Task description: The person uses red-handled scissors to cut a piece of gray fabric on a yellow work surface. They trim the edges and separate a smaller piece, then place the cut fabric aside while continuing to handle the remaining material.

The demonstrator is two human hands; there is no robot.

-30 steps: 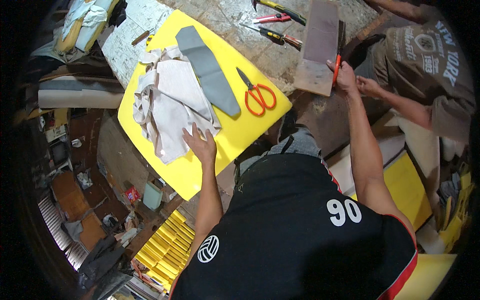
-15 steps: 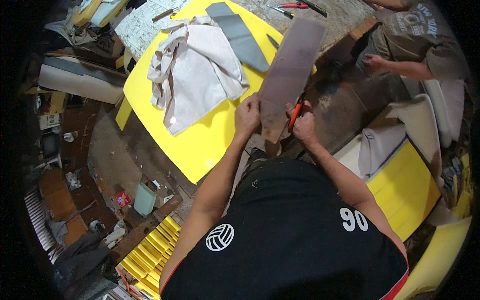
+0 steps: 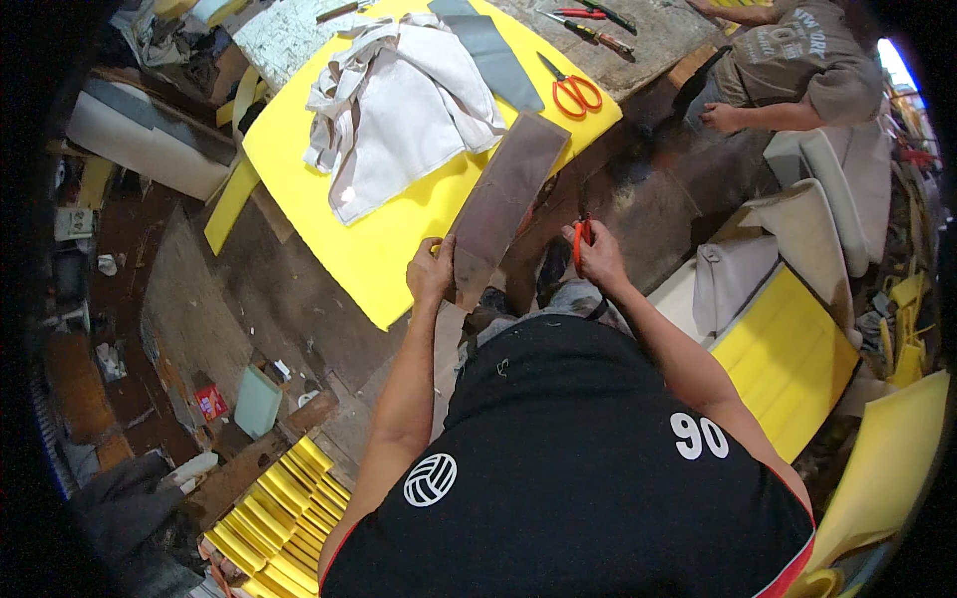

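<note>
My left hand [image 3: 431, 269] pinches the near left edge of a long, flat purple-brown strip [image 3: 506, 184]. The strip slants up to the right, and its far end overlaps a yellow sheet [image 3: 384, 284]. Closed around red-orange handles, my right hand [image 3: 604, 259] holds scissors [image 3: 578, 247] to the right of the strip, apart from it; their blades are hard to make out. Orange-handled scissors [image 3: 575, 95] lie on the yellow sheet beyond the strip. Crumpled off-white cloth [image 3: 409, 110] and a grey piece [image 3: 493, 65] also rest on the sheet.
Pliers and other hand tools [image 3: 590, 30] lie on the worn table [image 3: 663, 40] at the back. Another person [image 3: 788, 70] stands at the far right. Rolled covering material and a yellow panel [image 3: 788, 364] are at my right; stacked yellow strips [image 3: 274, 518] are at lower left.
My left hand and the strip have moved left and toward me, uncovering the orange-handled scissors on the sheet. My right hand, with its scissors, is now farther from the strip.
</note>
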